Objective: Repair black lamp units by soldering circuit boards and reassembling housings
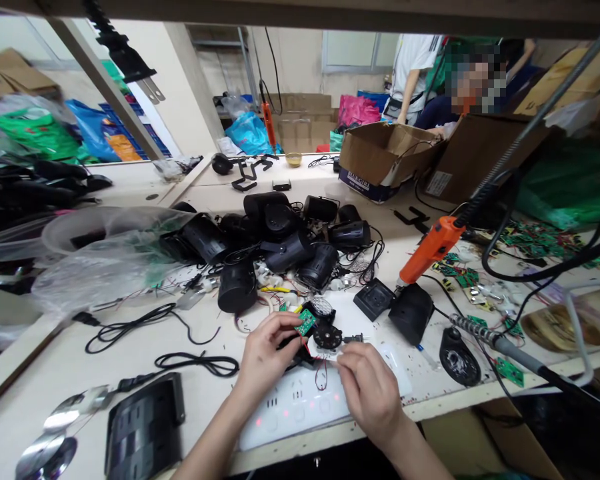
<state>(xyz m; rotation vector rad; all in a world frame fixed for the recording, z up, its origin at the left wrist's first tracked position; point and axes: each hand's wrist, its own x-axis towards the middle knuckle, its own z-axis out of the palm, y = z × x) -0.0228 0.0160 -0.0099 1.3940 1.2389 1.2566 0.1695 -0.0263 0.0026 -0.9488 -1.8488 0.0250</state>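
Nearest the bench edge, your right hand (367, 387) pinches the red wires (322, 373) over the white power strip (290, 407). Your left hand (270, 350) grips the green circuit board (306, 322) beside the black round part (327, 337). Assembly looks partway: wires hang loose. Beyond, many black housings (280, 240) lie piled.

Both forearms come up from the bottom edge of the view and lean toward each other, so the two hands meet near the middle. The left hand (270, 350) is turned with its back toward the camera; its fingers are bent and the fingertips (294, 327) close together in a pinch. The right hand (367, 383) is a little lower and nearer, also seen from the back, fingers curled inward into a closed grip. The wrists are bare and almost straight.
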